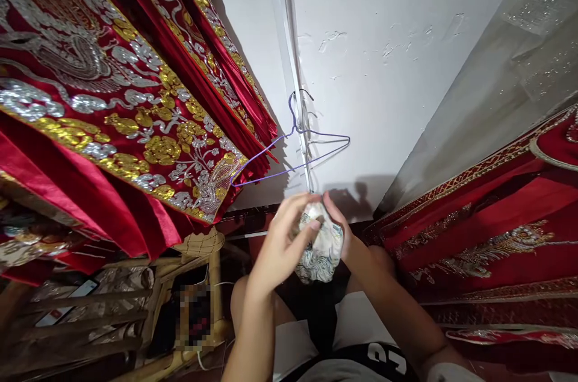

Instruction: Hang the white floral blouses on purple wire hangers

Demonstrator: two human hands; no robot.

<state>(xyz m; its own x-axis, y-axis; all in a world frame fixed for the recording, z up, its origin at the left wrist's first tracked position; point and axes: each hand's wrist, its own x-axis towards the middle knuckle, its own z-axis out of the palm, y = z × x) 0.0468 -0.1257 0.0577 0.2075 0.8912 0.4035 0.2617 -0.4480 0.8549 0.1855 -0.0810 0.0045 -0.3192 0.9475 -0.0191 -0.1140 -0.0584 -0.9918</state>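
Both left hand (283, 240) and right hand (344, 231) held bunched, white-and-green patterned cloth (324, 246) between curled fingers (295, 203). Beyond them hung a thin purple hanger (295, 127).

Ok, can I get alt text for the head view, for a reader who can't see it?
The person's left hand and right hand hold a bunched, pale patterned cloth between them. Beyond, a purple hanger hangs by a white rail, with red decorated garments to the left and red decorated fabric to the right.
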